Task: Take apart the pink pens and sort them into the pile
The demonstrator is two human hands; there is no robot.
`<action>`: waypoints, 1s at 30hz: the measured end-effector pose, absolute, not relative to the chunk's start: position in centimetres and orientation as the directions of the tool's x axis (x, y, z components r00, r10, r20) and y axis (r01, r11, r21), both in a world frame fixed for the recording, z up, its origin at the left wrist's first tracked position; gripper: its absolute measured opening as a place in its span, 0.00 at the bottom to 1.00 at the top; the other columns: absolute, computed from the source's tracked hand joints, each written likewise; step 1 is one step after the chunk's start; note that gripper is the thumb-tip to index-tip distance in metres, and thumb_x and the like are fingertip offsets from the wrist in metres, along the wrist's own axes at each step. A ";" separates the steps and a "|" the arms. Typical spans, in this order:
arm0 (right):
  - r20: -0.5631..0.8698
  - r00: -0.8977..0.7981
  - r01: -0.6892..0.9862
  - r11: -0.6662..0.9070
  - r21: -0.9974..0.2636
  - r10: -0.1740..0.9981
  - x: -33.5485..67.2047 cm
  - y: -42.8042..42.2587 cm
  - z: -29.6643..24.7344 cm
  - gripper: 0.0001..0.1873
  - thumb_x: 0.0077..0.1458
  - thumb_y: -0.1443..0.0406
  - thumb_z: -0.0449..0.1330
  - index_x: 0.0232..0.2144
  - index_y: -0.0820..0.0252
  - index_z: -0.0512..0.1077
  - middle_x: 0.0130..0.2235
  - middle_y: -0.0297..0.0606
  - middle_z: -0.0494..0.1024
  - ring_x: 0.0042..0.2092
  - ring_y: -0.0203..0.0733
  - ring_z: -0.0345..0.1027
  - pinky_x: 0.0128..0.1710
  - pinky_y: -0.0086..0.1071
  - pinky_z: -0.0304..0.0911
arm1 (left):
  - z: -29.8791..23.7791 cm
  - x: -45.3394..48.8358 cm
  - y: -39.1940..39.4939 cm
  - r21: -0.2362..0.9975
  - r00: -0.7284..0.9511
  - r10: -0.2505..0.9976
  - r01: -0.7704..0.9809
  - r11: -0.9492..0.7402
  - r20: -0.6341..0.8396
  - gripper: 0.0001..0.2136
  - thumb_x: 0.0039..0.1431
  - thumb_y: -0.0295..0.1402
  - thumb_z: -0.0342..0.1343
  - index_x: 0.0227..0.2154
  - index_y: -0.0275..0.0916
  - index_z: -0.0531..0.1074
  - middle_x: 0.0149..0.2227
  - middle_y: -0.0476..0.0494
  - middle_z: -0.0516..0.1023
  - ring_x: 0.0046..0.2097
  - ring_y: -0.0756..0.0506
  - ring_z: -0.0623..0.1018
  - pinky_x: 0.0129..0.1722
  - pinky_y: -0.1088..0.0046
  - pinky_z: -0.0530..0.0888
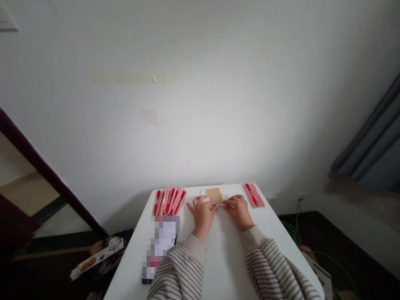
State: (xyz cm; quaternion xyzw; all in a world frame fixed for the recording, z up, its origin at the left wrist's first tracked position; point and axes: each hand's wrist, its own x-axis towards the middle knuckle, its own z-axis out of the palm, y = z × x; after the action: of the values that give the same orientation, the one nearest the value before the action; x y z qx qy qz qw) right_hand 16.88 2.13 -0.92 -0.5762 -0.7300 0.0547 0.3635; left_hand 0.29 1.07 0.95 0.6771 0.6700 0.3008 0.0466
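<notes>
My left hand (202,211) and my right hand (239,209) meet near the far side of the white table (223,258). Between their fingertips lies a thin pink pen (221,204), mostly covered by the fingers that pinch its two ends. Just beyond it is a tan piece of card or paper (214,193), with a small white item (202,193) by its left edge. A row of pink and red pens (168,201) rests left of my left hand. Right of my right hand sits a smaller group of similar pens (254,196).
A long pixelated object (163,246) lies on the table's left, close to my left forearm. The pale wall (218,104) rises right behind the table. Green cables (292,231) run along the floor at right, and assorted items (98,256) lie low at left.
</notes>
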 end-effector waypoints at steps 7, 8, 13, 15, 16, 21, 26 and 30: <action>0.493 -0.073 0.823 0.332 -0.462 0.867 16.5 1.7 -0.4 0.10 0.54 0.64 0.63 0.38 0.44 0.79 0.39 0.36 0.78 0.49 0.48 0.58 0.49 0.41 0.52 | 0.8 0.3 1.1 0.465 -0.081 0.923 0.878 -0.112 0.377 0.07 0.48 0.37 0.64 0.33 0.52 0.79 0.51 0.46 0.72 0.57 0.37 0.62 0.60 0.33 0.45; 0.497 -0.074 0.825 0.333 -0.457 0.865 16.4 1.7 -0.4 0.11 0.54 0.65 0.63 0.38 0.44 0.79 0.39 0.36 0.78 0.49 0.48 0.58 0.49 0.41 0.52 | 0.8 0.3 1.1 0.469 -0.080 0.922 0.876 -0.116 0.378 0.07 0.48 0.37 0.64 0.33 0.52 0.79 0.51 0.46 0.72 0.57 0.37 0.62 0.60 0.34 0.45; 0.509 -0.095 0.824 0.354 -0.442 0.855 16.4 1.7 -0.4 0.12 0.53 0.66 0.63 0.39 0.43 0.79 0.40 0.36 0.78 0.50 0.48 0.58 0.49 0.41 0.52 | 0.8 0.5 1.1 0.473 -0.069 0.927 0.872 -0.124 0.370 0.05 0.49 0.38 0.63 0.32 0.53 0.79 0.50 0.48 0.73 0.57 0.38 0.63 0.60 0.34 0.46; 0.505 -0.096 0.821 0.355 -0.447 0.858 16.4 1.7 -0.4 0.12 0.53 0.66 0.63 0.39 0.42 0.79 0.40 0.35 0.78 0.49 0.48 0.58 0.50 0.42 0.52 | 0.9 0.5 1.1 0.476 -0.067 0.932 0.871 -0.119 0.355 0.05 0.49 0.38 0.63 0.31 0.53 0.79 0.50 0.48 0.73 0.57 0.38 0.63 0.60 0.33 0.45; 0.502 -0.095 0.819 0.354 -0.451 0.859 16.4 1.7 -0.4 0.12 0.53 0.66 0.63 0.39 0.42 0.79 0.40 0.35 0.78 0.49 0.48 0.58 0.50 0.42 0.52 | 0.9 0.6 1.1 0.480 -0.067 0.935 0.870 -0.117 0.349 0.05 0.49 0.38 0.63 0.31 0.53 0.79 0.51 0.48 0.73 0.57 0.38 0.63 0.60 0.33 0.45; 0.488 -0.073 0.818 0.332 -0.470 0.870 16.6 1.8 -0.7 0.10 0.53 0.65 0.63 0.37 0.44 0.79 0.40 0.35 0.79 0.49 0.48 0.58 0.49 0.42 0.52 | 1.2 0.5 1.1 0.500 -0.069 0.942 0.859 -0.111 0.327 0.05 0.49 0.37 0.63 0.31 0.50 0.80 0.51 0.46 0.72 0.58 0.38 0.62 0.61 0.35 0.43; 0.496 -0.009 0.811 0.297 -0.505 0.868 17.1 2.5 -1.3 0.09 0.53 0.65 0.62 0.37 0.46 0.79 0.39 0.36 0.80 0.47 0.48 0.61 0.47 0.40 0.54 | 1.2 0.4 1.2 0.512 -0.089 0.925 0.850 -0.123 0.370 0.03 0.49 0.35 0.64 0.29 0.50 0.79 0.50 0.48 0.73 0.57 0.39 0.63 0.60 0.35 0.46; 0.518 0.042 0.791 0.288 -0.540 0.855 17.5 3.1 -1.9 0.08 0.54 0.64 0.61 0.35 0.49 0.80 0.37 0.37 0.80 0.45 0.48 0.63 0.45 0.39 0.55 | 0.9 0.4 1.3 0.502 -0.097 0.910 0.855 -0.131 0.404 0.03 0.48 0.35 0.64 0.28 0.49 0.79 0.50 0.48 0.74 0.57 0.39 0.64 0.60 0.35 0.48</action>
State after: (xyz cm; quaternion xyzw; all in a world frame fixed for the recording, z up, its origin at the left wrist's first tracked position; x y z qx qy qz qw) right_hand 17.55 3.09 -1.93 -0.5954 -0.6911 0.0389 0.4080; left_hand 0.36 1.28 0.91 0.6706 0.6578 0.3405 0.0402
